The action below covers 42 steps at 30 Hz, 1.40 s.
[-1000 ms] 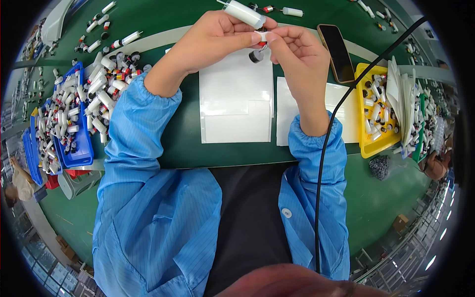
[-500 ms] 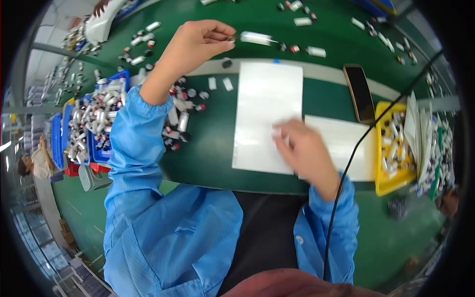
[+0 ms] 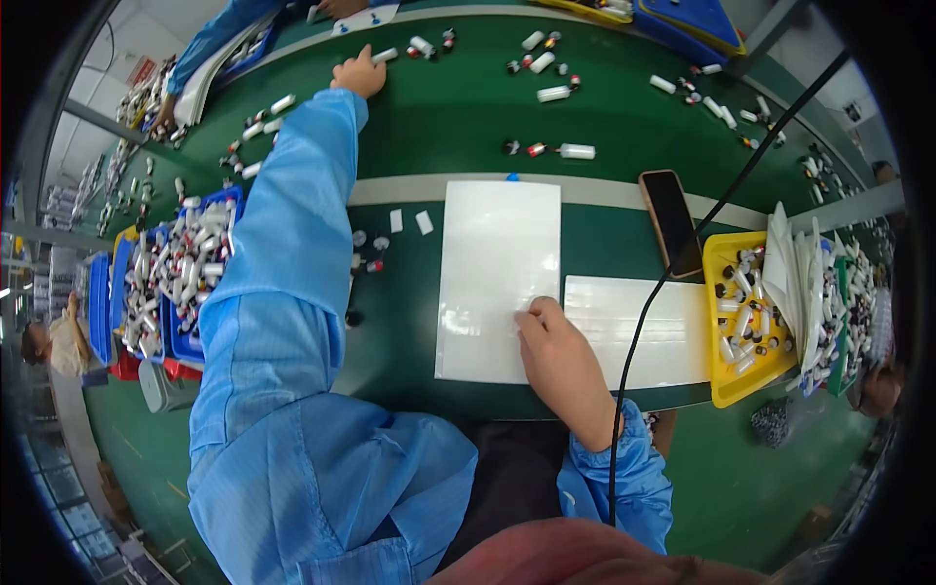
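Observation:
Stretched far over the green work surface, my left hand [image 3: 358, 76] has its index finger extended and its other fingers curled. A small white cylinder [image 3: 386, 56] juts out at its thumb side, apparently gripped there. My right hand [image 3: 561, 366] rests over the lower right of a glossy white sheet [image 3: 501, 253]. Its thumb and index finger press together, and anything between them is too small to make out. Several small white, black and red parts lie just beyond my left hand, among them another white cylinder [image 3: 422, 46].
A blue bin [image 3: 229, 198] at left is heaped with cylinders. A yellow tray [image 3: 721, 327] of parts and a phone [image 3: 673, 222] lie at right, next to a second white sheet [image 3: 634, 331]. A black cable [image 3: 673, 268] crosses the view. Across the table, another person's hand [image 3: 343, 8] shows.
The view has shifted. My left hand has moved farther out and leftward over the green surface. My right hand has settled lower on the white sheet, its fingers now together.

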### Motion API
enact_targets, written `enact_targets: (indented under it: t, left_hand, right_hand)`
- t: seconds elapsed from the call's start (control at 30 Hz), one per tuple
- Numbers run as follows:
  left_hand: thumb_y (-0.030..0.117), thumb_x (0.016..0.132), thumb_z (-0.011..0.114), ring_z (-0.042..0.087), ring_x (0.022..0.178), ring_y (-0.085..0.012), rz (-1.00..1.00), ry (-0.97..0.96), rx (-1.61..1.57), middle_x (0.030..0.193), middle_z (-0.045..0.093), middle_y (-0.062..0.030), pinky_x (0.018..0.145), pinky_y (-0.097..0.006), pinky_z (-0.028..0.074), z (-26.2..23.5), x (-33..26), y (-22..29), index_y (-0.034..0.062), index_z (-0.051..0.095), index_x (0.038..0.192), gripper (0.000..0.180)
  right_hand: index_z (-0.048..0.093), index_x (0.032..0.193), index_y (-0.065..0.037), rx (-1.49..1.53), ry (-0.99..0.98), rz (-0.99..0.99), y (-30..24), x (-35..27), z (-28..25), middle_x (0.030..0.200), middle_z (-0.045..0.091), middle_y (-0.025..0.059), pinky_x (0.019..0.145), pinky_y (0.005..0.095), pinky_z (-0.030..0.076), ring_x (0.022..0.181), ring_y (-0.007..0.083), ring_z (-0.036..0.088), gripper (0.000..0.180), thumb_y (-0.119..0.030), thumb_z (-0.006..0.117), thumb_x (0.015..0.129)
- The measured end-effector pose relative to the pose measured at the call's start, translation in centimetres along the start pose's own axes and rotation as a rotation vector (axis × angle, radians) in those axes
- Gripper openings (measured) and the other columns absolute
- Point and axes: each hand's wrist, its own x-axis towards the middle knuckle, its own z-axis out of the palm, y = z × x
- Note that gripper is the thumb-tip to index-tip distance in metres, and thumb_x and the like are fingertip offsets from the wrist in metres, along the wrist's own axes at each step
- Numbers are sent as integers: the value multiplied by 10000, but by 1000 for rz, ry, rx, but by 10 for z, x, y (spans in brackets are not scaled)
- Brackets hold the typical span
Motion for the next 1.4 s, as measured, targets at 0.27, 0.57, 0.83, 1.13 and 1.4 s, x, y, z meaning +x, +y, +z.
enact_targets:
  t: [0.27, 0.57, 0.83, 1.13, 1.4]
  left_hand:
    - [529, 862, 680, 690, 843, -323, 229, 72, -465, 883, 716, -188, 760, -407, 515, -64, 5, 3, -17, 710, 951, 554]
    - [471, 1075, 374, 612, 1091, -255, -195, -691, -1889, 1151, 648, -116, 893, -373, 486, -203, -222, 114, 78, 531, 1170, 433]
    - [418, 1089, 273, 475, 1346, -371, -302, -1183, -2239, 1446, 478, -251, 1081, -477, 436, -157, -295, 122, 57, 528, 1104, 442]
    - [354, 1068, 334, 444, 1364, -274, 129, -1100, -1946, 1485, 459, -206, 1144, -430, 353, -150, -304, 125, 41, 453, 1375, 454]
    - [89, 956, 649, 629, 1135, -182, 378, -948, -1468, 1349, 605, -134, 1001, -319, 498, -141, -292, 115, -1, 483, 1407, 489]
  right_hand:
    - [501, 964, 42, 32, -75, 7, -3, 8, -13, 977, 511, 222, 707, 439, 547, 800, 410, 617, 285, -38, 664, 745]
    - [488, 1284, 25, 442, 501, -191, -14, 69, -19, 1052, 603, 137, 855, 358, 512, 935, 257, 614, 623, -128, 829, 785]
    - [371, 1360, -15, 711, 544, -100, 14, 81, 23, 988, 629, 97, 869, 307, 505, 951, 155, 621, 635, 72, 727, 842]
    - [358, 1346, 3, 775, 673, -146, 33, 91, 22, 921, 663, 80, 861, 284, 501, 897, 127, 627, 614, 53, 705, 841]
    - [379, 1326, 11, 680, 704, -189, 37, 90, 22, 881, 660, 62, 814, 284, 515, 810, 123, 623, 590, 39, 692, 826]
